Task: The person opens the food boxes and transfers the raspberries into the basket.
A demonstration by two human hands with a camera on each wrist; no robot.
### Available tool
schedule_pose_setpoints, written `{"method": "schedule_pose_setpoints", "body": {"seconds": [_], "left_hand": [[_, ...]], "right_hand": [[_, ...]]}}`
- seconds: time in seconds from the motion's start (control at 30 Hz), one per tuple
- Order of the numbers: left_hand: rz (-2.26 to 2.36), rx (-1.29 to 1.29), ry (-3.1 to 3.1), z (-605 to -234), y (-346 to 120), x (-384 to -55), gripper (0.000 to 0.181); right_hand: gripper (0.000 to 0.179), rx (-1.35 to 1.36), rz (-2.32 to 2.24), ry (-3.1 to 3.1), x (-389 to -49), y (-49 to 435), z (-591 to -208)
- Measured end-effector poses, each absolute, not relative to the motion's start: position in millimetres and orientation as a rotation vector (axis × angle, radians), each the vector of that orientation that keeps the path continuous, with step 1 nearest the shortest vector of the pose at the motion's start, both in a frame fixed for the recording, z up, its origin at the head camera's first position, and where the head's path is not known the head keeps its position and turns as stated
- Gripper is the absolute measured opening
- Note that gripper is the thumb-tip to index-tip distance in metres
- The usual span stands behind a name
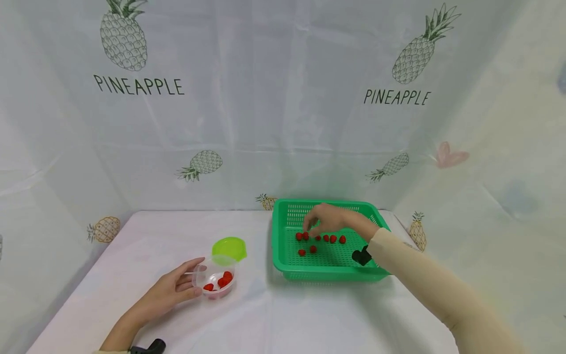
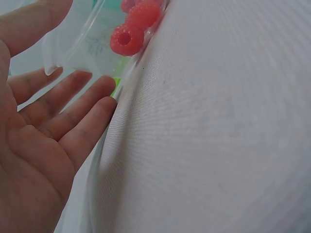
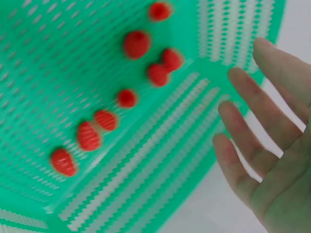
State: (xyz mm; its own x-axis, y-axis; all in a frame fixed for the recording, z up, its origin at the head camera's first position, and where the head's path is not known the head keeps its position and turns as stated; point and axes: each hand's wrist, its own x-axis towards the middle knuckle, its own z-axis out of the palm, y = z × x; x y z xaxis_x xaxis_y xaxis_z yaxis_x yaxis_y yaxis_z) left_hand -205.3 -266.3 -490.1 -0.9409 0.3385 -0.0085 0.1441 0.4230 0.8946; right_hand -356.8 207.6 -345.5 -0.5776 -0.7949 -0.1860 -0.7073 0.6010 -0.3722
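Note:
My left hand (image 1: 170, 287) lies round the near-left side of a clear plastic bowl (image 1: 194, 278), thumb in front and fingers behind. Several red raspberries (image 1: 224, 279) lie in the bowl; in the left wrist view one raspberry (image 2: 127, 40) shows its hollow end through the clear wall. Over the green plastic basket (image 1: 336, 274) hangs my right hand (image 1: 329, 219), its fingers pointing down and loosely bent. The right wrist view shows nothing between those fingers (image 3: 243, 131). More raspberries (image 3: 88, 136) lie on the basket's floor, mostly in a row, slightly blurred.
A lime-green lid (image 1: 230, 247) lies flat just behind the bowl. White cloth (image 1: 247, 319) covers the table. Pineapple-printed sheeting (image 1: 274, 113) hangs behind the basket and along both sides. The basket's raised slotted walls surround its raspberries.

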Motion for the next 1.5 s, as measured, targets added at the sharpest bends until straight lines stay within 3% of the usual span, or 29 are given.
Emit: {"method": "schedule_pose_setpoints", "body": {"seconds": [0.37,0.6,1.1,1.5], "left_hand": [[1.546,0.444,2.484,-490.8,-267.3,-204.4,0.085],[1.524,0.407,2.513,-488.3,-266.1,-204.9,0.085],[1.570,0.414,2.461,-487.9,-267.1,-204.3,0.085],[1.617,0.508,2.414,-486.5,-269.1,-202.5,0.084]], "right_hand": [[0.023,-1.415,-0.598,2.564,-300.5,144.7,-325.8],[0.023,-1.298,-0.778,2.574,-272.2,104.7,-335.7],[0.021,-1.347,-0.680,2.547,-262.2,27.9,-378.0],[0.023,-1.326,-0.637,2.503,-267.3,-2.9,-403.6]]}}
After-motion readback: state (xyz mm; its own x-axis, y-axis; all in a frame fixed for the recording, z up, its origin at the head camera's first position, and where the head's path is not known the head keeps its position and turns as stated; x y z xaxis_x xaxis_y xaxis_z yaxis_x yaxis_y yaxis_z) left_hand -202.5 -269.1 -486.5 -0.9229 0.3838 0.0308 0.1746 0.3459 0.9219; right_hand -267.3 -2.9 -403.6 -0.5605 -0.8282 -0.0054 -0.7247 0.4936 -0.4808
